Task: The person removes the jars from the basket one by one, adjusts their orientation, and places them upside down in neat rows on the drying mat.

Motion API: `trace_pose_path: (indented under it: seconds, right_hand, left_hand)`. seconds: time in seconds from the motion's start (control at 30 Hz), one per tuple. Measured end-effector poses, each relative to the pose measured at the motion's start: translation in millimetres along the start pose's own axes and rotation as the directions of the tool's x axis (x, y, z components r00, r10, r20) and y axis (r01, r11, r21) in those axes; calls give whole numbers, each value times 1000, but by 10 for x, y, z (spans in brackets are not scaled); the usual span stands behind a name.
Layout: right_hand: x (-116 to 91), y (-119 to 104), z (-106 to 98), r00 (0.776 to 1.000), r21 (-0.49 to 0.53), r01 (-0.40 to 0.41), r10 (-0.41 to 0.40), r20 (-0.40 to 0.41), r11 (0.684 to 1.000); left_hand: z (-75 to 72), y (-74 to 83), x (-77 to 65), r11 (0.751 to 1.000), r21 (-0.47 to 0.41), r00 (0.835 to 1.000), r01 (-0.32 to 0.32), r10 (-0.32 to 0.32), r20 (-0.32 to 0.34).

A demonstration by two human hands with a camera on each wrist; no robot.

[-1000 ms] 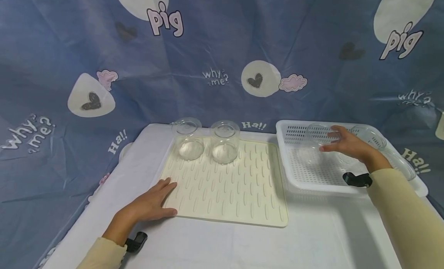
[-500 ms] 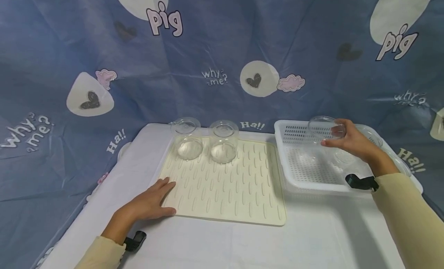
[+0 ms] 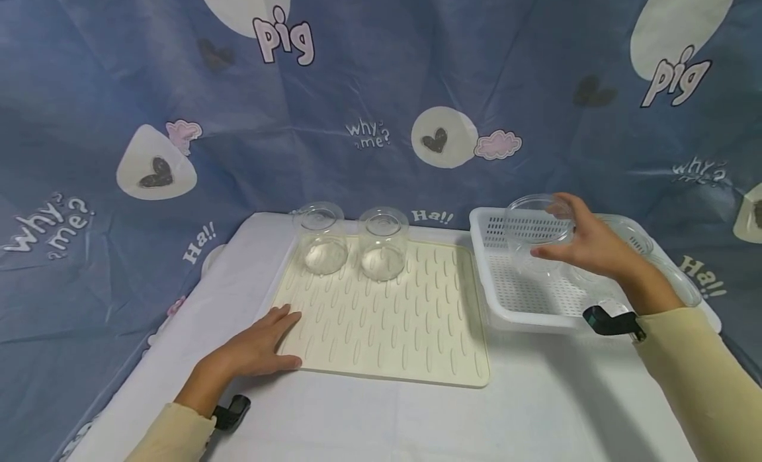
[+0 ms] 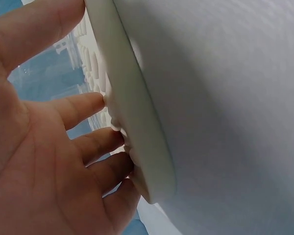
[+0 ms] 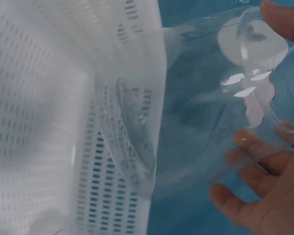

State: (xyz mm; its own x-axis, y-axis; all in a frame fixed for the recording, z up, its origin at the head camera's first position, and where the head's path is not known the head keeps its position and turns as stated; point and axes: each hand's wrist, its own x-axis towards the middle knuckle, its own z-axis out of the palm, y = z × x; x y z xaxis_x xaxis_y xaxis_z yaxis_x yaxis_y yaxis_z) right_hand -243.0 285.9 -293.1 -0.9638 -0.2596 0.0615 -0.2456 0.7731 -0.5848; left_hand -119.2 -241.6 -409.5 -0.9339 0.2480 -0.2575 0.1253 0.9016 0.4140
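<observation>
A clear cup (image 3: 538,222) is in my right hand (image 3: 595,247), fingers and thumb around its upper part, over the white basket. In the right wrist view the see-through cup (image 5: 196,117) overlaps the basket's slotted wall. My left hand (image 3: 256,351) rests with spread fingers on the left front edge of a cream ridged mat (image 3: 387,339). Seen from the left wrist, the fingertips touch the mat's thick edge (image 4: 137,122). Two more clear cups, one at the left (image 3: 322,238) and one beside it (image 3: 383,245), stand on the mat's back left part.
The white perforated basket (image 3: 538,322) stands right of the mat, holding other clear cups (image 3: 634,233), partly hidden by my right hand and arm. A blue printed cloth (image 3: 381,71) hangs behind the white-covered table (image 3: 357,422).
My right hand has lifted the clear cup up from inside the basket and brought it slightly left. The left hand and the two cups on the mat stay put.
</observation>
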Motion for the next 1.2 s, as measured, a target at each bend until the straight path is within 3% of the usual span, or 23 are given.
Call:
trace_pose_path:
  seconds: [0.2,0.6,0.83,1.2]
  right_hand:
    - [-40,-111,-2,999,-20,47,-47,-20,999]
    - [-39,-225,5,998,7,64,-63,-25,998]
    - [-22,-358,9,995,6,96,-97,6,995]
    - [95,-678,41,988,-80,152,-149,40,985]
  left_hand:
    - [3,-2,14,1000,1,1000,3,-3,0]
    - [14,-7,15,1000,15,1000,5,-5,-6]
    - [12,5,21,1000,13,1000,5,-5,-2]
    - [-10,0,16,1000,-9,1000,-10,10,6]
